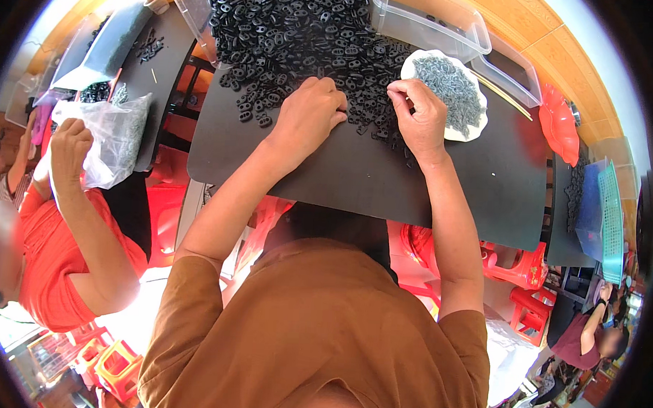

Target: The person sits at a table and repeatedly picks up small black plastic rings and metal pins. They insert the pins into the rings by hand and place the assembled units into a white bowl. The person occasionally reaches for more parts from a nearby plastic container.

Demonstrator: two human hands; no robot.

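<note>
A large heap of small black plastic pieces (289, 30), oval with holes through them, spreads over the far part of the dark table (327, 172). At the heap's near edge is my left hand (309, 113), its fingers curled in and the thumb pressed toward the index finger. What it may hold is hidden. My right hand (419, 119) is pinched, thumb against forefinger, beside a white scalloped plate (476, 131). A mound of thin grey pieces (449, 89), resembling small screws or pins, lies on the plate. Anything between the right fingertips is too small to make out.
A clear plastic bin (429, 31) stands behind the plate, and a red dish (558, 122) is at the right edge. To the left, a co-worker in red (73, 245) sits by a clear plastic bag (117, 135). Red stools (528, 312) stand below.
</note>
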